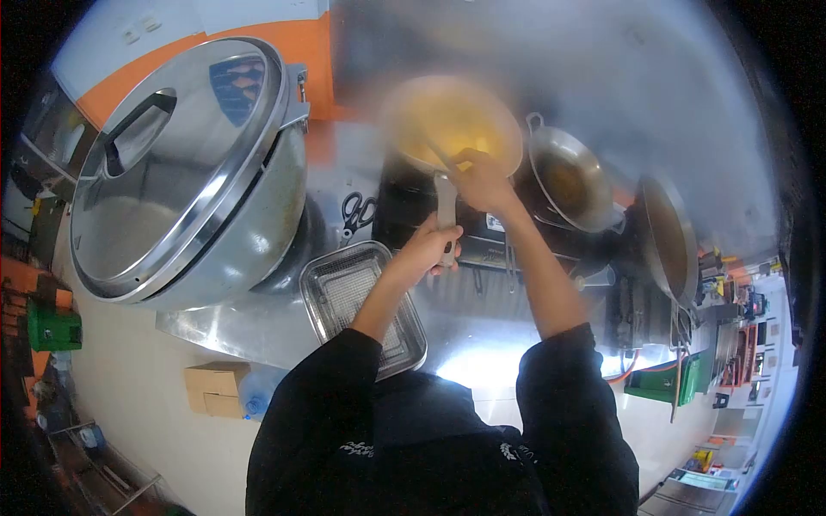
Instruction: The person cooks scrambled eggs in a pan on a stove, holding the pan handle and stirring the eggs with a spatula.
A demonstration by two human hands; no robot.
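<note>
My left hand (426,248) is wrapped round the light-coloured handle (446,206) of a frying pan. The round pan (509,129) sits over the black stove (404,202), with yellow food (456,120) inside; steam or haze blurs this area. Above the near rim, my right hand (482,182) is closed on a slim utensil (440,156) that slants into the pan. Its tip is too blurred to tell its kind.
A large lidded steel pot (249,249) stands at left. Black-handled scissors (354,215) and a wire-mesh tray (323,301) lie left of the stove. Right of it are a two-handled metal wok (594,168) and another large pan (667,241). A cardboard box (215,387) sits on the floor.
</note>
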